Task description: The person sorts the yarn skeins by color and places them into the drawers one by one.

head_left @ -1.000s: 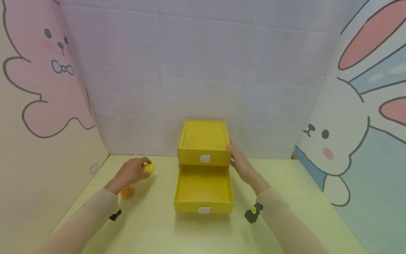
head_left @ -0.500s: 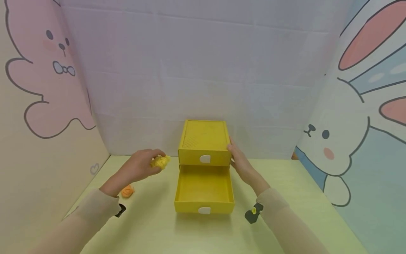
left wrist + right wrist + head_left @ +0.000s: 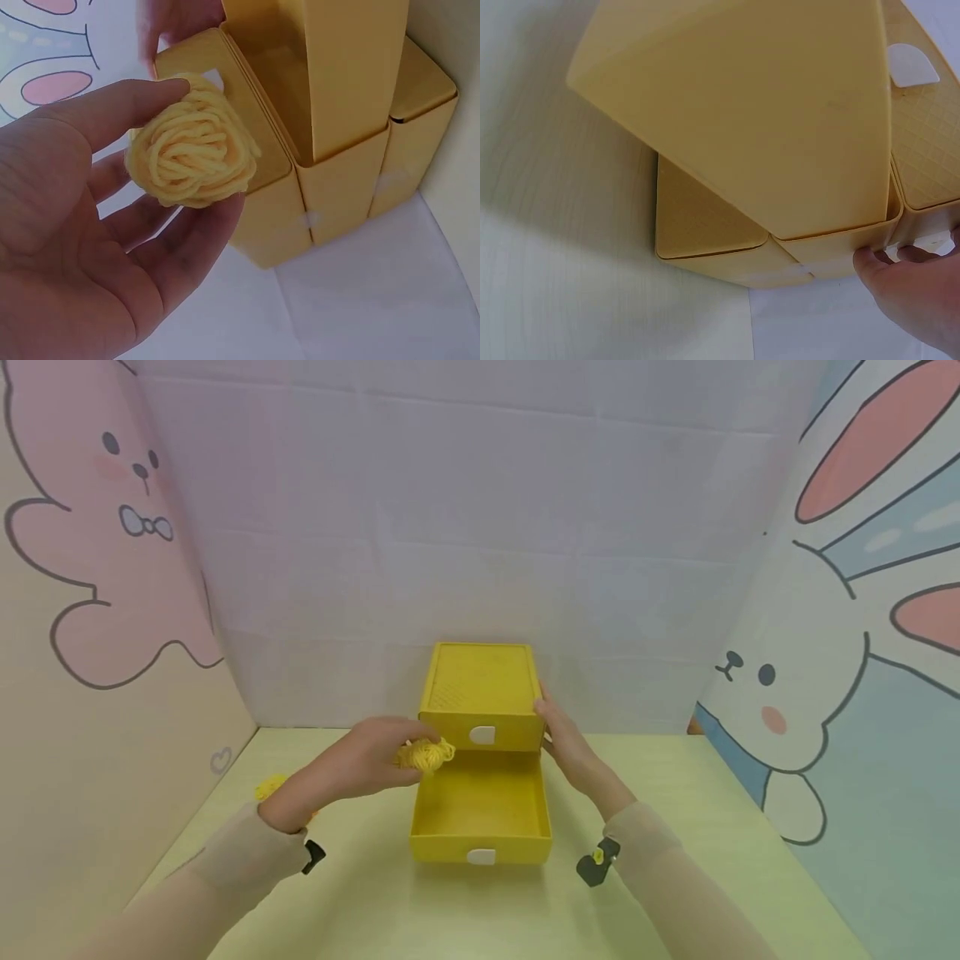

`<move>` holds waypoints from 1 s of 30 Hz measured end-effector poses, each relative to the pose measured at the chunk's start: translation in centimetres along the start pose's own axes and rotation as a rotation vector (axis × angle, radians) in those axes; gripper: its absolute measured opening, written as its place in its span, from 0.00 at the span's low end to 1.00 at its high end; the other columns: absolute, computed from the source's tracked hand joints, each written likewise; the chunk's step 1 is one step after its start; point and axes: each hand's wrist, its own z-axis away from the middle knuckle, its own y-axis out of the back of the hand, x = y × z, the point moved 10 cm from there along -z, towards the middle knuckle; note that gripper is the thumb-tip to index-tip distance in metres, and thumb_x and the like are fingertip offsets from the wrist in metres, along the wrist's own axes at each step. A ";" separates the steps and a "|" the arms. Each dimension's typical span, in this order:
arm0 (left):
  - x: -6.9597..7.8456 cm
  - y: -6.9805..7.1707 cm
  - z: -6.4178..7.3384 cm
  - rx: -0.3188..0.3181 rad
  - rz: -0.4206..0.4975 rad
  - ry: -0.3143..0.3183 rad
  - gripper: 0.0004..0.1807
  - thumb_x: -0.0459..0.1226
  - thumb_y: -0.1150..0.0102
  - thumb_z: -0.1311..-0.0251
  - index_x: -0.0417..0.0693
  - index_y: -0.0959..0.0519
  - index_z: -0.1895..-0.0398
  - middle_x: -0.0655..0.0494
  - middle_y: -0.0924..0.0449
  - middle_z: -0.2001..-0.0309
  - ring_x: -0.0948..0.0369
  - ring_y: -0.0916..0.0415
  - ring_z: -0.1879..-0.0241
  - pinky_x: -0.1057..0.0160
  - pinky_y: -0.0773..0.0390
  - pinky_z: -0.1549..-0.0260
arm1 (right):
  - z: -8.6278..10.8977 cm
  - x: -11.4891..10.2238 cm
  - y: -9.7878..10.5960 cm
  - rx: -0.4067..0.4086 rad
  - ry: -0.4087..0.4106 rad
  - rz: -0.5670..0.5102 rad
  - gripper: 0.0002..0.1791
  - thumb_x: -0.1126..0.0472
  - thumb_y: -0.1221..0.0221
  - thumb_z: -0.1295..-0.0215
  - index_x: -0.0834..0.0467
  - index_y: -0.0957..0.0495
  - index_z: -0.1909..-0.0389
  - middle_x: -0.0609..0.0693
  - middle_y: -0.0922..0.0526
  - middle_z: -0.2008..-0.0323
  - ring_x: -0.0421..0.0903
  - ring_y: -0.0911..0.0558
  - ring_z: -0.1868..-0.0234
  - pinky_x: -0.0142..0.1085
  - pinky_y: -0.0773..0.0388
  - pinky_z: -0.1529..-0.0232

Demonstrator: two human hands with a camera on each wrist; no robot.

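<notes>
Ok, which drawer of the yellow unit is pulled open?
The middle drawer: it juts forward with its inside showing, while the top drawer above it and the bottom drawer below are closed.

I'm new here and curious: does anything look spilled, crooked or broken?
Nothing looks odd or damaged: the yellow drawer unit stands upright, its open drawer looks straight, and the left hand holds a yarn ball.

The left forearm (image 3: pixel 206 864) is slanting toward two o'clock and the left hand (image 3: pixel 373 757) is pinching between curved fingers and thumb, while the right forearm (image 3: pixel 678 877) is pointing toward eleven o'clock and the right hand (image 3: pixel 574 750) is resting with its fingers extended.
</notes>
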 end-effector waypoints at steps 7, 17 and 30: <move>2.5 -2.5 -2.7 -0.099 -0.015 -0.079 0.22 0.35 0.28 0.35 0.50 0.16 0.38 0.57 0.14 0.41 0.55 0.17 0.43 0.51 0.17 0.43 | 0.0 0.0 0.0 -0.007 0.010 0.003 0.37 0.38 0.64 0.13 0.36 0.68 0.13 0.42 0.66 0.13 0.52 0.59 0.13 0.61 0.57 0.17; 4.7 -6.4 -6.6 -0.209 -0.049 -0.124 0.20 0.34 0.25 0.39 0.51 0.14 0.43 0.60 0.13 0.47 0.60 0.18 0.53 0.58 0.17 0.49 | 0.1 0.0 -0.1 -0.023 0.024 -0.027 0.36 0.40 0.64 0.12 0.36 0.68 0.13 0.43 0.67 0.13 0.52 0.61 0.13 0.61 0.59 0.17; 6.4 -9.6 -8.7 -0.324 -0.129 -0.143 0.16 0.39 0.25 0.36 0.53 0.13 0.45 0.61 0.13 0.47 0.58 0.20 0.46 0.59 0.20 0.40 | 0.2 -0.3 0.0 -0.019 0.049 -0.038 0.35 0.42 0.64 0.12 0.35 0.65 0.13 0.41 0.62 0.13 0.50 0.56 0.14 0.59 0.55 0.17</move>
